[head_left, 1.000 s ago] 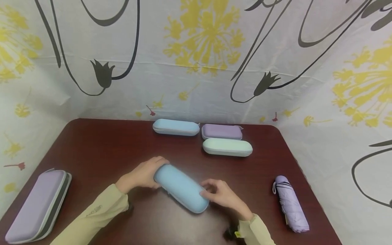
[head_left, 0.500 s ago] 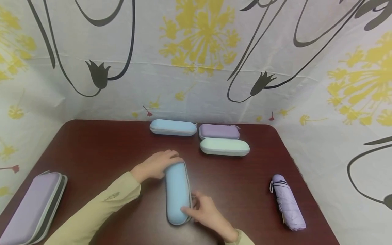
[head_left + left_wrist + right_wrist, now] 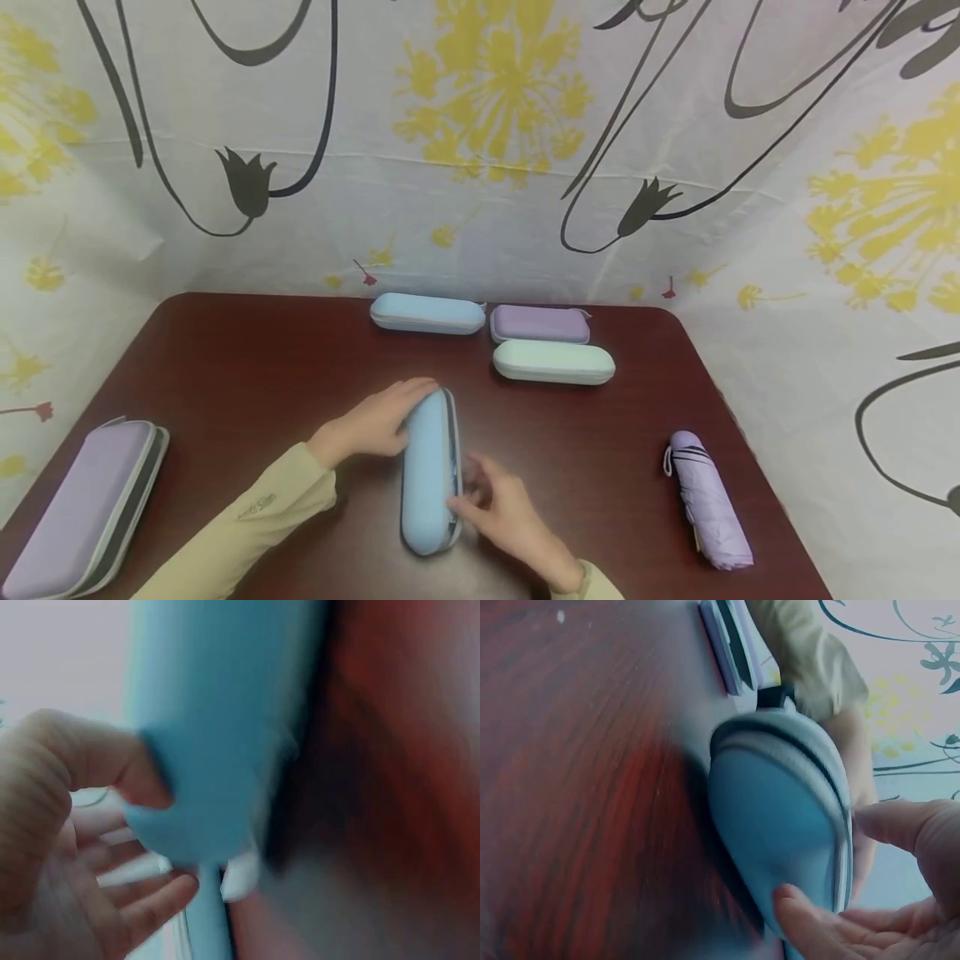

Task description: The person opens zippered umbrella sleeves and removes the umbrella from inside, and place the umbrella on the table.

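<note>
Light-blue, oblong, smooth-shelled zip case [image 3: 427,487]: mid-table [image 3: 600,475], between both hands, long axis running away from the person. Left hand [image 3: 372,425], curled, grips far end; right hand [image 3: 506,512], half-closed, pinches near right edge.

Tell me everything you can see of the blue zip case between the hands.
The blue zip case is long and round-ended, with a smooth, firm-looking shell. Pale edging flanks a dark seam along its right side, which looks partly open; contents cannot be made out. Its length runs away from the person, over the dark red table; whether it rests there is unclear. The left hand grips the far end; the right hand pinches the near right edge.
</note>
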Tool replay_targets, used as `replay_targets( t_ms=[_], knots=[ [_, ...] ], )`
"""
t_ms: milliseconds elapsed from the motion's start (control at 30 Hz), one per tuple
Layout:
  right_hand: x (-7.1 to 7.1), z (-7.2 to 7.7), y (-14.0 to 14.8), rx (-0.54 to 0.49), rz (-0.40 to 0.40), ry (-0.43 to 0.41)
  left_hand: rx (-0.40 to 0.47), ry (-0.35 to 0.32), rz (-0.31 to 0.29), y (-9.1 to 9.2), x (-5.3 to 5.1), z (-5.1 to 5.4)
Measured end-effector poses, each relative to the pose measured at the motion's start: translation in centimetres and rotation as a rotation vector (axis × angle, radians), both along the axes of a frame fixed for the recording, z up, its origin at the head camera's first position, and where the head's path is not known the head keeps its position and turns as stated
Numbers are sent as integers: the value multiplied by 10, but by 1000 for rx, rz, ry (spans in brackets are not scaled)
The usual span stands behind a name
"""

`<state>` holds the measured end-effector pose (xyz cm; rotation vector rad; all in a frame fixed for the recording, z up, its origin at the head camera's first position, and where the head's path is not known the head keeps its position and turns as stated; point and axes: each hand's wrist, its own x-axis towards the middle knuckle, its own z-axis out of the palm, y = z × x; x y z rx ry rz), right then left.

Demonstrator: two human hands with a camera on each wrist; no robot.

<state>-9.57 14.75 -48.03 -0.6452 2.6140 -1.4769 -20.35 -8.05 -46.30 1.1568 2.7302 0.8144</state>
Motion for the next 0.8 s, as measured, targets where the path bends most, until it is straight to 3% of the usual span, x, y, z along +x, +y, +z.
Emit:
replay_targets(
  t_ms=[100,167,300,367,433,633,800],
  knots=[
    [-4,-2,-1,-18,-8,152,173,-53,110,1,13,-1],
    [-6,-1,-2,-22,-9,238,266,-121,227,5,24,-3],
    [-11,3,-5,-14,-12,339,393,-395,475,16,44,-9],
    [-13,6,-7,-21,-10,359,429,-531,563,22,52,-12],
    [-14,7,-10,-40,-2,369,458,-591,595,26,59,-15],
    [-14,8,-17,-81,10,361,539,-619,586,28,68,-15],
    [-16,10,-20,-59,-17,377,654,-785,640,19,71,-11]
  ],
)
